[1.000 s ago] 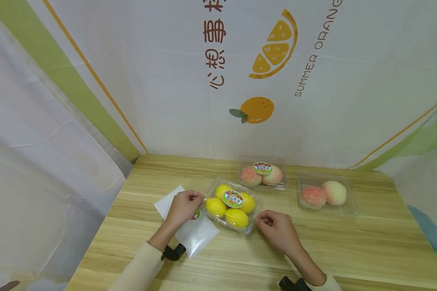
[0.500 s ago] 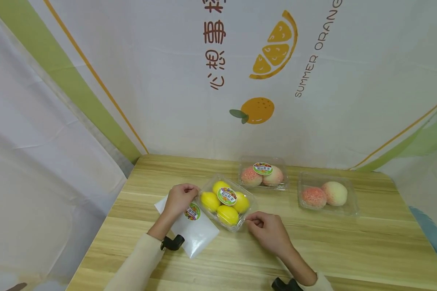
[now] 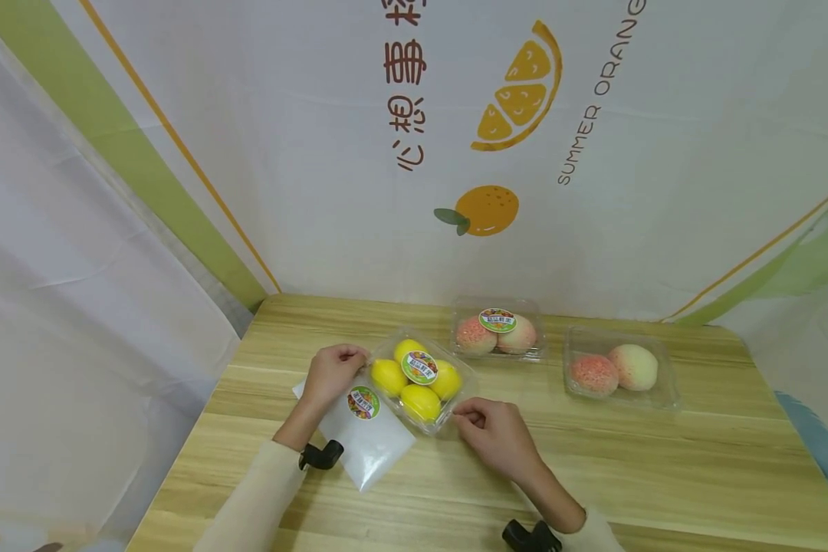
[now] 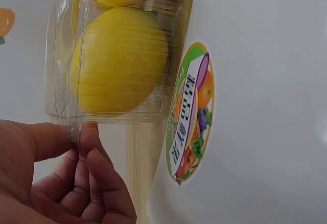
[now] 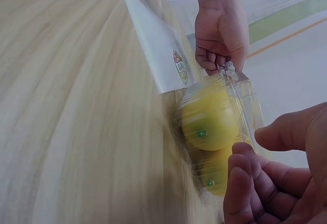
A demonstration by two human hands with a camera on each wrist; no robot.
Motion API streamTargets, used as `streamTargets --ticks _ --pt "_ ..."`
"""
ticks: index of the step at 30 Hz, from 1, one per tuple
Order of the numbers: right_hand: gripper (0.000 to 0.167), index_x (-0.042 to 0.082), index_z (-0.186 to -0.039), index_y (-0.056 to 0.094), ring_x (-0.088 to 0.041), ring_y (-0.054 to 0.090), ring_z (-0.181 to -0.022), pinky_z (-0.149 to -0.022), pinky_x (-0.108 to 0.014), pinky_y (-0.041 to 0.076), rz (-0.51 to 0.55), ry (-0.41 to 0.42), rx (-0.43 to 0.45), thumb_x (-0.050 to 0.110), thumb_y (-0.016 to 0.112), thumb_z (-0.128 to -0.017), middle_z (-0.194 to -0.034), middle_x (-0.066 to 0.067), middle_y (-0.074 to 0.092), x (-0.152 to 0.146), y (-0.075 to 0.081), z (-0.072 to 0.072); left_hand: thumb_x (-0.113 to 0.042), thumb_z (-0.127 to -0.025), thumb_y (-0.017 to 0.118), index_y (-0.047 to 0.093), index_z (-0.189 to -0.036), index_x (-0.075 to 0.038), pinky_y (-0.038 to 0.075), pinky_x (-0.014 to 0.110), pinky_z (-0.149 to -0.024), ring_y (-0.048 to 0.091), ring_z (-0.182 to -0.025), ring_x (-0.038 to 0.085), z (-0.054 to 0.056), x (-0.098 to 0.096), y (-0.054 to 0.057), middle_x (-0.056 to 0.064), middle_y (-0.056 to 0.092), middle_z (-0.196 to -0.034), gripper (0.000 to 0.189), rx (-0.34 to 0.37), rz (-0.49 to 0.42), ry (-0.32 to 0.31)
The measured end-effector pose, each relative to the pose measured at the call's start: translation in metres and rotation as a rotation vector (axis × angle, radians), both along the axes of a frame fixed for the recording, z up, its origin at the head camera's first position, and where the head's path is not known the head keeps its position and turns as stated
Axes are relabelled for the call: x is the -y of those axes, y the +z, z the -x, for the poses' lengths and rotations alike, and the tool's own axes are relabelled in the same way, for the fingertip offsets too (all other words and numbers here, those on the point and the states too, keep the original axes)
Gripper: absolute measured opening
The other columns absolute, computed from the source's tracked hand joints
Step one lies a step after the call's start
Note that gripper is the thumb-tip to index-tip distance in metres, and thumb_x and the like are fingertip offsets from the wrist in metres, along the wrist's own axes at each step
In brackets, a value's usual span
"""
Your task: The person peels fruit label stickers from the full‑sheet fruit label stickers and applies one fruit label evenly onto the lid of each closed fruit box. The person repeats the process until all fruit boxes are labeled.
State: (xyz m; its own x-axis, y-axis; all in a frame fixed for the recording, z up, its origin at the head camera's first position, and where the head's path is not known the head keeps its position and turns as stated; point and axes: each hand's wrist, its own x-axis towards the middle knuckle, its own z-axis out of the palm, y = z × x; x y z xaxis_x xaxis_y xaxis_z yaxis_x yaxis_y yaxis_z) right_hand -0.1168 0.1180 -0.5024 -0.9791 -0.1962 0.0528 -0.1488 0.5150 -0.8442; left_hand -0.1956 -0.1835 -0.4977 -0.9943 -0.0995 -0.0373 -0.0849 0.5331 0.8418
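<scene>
A clear plastic clamshell box (image 3: 465,389) holds several yellow lemons (image 3: 421,402), with an oval fruit label (image 3: 419,368) on its lid. My left hand (image 3: 327,376) pinches the box's rim at the left corner between thumb and index finger, as the left wrist view shows close up. At the opposite right corner, my right hand (image 3: 500,437) pinches the rim between thumb and fingertips. Under the left hand and partly beneath the box's outline lies a glossy white sheet (image 3: 372,456) bearing another oval fruit label (image 3: 363,402).
Behind the lemons stands a labelled clear box (image 3: 534,307) with two pink peaches (image 3: 476,336). Another clear box (image 3: 665,387), unlabelled on top, holds two peaches (image 3: 633,366) at the right. A printed white curtain (image 3: 317,192) hangs along the wooden table's (image 3: 697,475) back edge.
Both hands have moved the lemon box leftward and slightly back, away from the peach boxes. The label on the white sheet, partly covered by the left hand before, now shows fully.
</scene>
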Motion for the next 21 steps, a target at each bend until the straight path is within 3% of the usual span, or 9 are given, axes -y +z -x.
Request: streamTargets --ticks 21 --pt "0.01 0.005 -0.101 0.084 -0.006 0.06 -0.065 -0.063 -0.026 0.054 -0.022 0.026 -0.051 0.008 0.076 -0.097 -0.079 0.008 0.073 0.023 -0.001 0.017 -0.017 -0.107 0.069 0.081 -0.114 0.005 0.053 0.023 -0.07 0.071 -0.087 0.022 0.012 0.018 0.004 0.016 0.08 -0.103 0.026 0.021 0.0 0.054"
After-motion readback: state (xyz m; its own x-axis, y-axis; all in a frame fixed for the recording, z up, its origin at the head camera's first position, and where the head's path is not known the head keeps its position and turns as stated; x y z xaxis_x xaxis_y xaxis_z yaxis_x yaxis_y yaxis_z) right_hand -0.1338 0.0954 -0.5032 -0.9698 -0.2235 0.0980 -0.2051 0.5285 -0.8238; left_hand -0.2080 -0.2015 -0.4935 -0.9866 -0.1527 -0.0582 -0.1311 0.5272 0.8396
